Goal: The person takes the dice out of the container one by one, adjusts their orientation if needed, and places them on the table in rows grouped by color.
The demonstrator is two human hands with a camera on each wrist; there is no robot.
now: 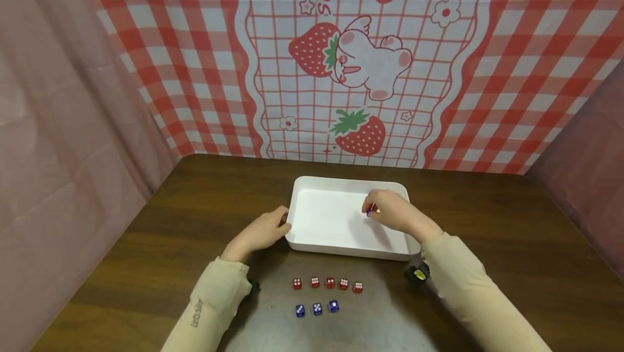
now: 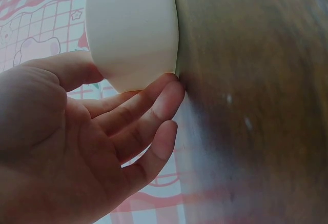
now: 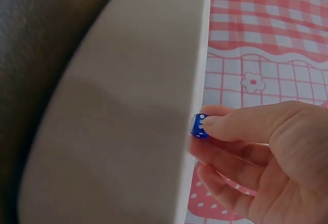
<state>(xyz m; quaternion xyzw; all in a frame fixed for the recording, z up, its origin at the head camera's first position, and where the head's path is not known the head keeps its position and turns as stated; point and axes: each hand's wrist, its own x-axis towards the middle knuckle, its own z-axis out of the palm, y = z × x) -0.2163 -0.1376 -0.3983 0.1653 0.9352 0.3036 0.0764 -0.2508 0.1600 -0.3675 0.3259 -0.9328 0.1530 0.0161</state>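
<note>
A white rectangular tray lies on the dark wooden table. At its left end my left hand grips the side, with the thumb at the rim and the fingers against the outer wall. Over the right part of the tray, my right hand pinches a blue die with white pips between thumb and fingers. In front of the tray, several red dice sit in a row. Nearer to me are three blue dice, also in a row.
The wooden table reaches back to a red-and-white checked cloth with strawberry prints. Pink curtains hang on the left and right. A dark wrist device shows beside the right sleeve.
</note>
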